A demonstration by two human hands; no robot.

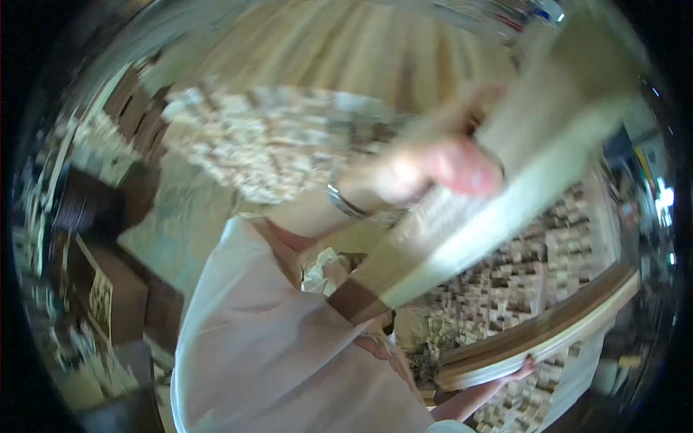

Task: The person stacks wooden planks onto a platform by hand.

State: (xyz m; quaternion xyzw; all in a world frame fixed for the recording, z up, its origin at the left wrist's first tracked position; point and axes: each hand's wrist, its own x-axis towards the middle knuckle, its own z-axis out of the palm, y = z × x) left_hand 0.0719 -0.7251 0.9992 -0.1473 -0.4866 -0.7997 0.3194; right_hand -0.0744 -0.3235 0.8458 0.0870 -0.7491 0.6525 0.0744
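Left hand [465, 167] clamped on board [451, 238], centre; right hand [521, 371] clamped on strips [541, 333], lower right: firm, balanced grips suit both

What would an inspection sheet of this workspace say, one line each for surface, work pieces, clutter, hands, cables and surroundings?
Surface: greenish-grey ground, seemingly the floor, with uneven tone; details blurred.
Work pieces: long, light-brown wooden board, raised and slanting; curved brown-and-pale wooden pieces, lying together.
Clutter: crumpled white material beyond the sleeve.
Hands: left hand, silver band at wrist, grips the board; right hand is at the lower edge of the curved pieces, grip partly hidden.
Cables: nothing seen.
Surroundings: pale wooden blocks or board ends massed at upper left and lower right; brown box-like shapes at left.
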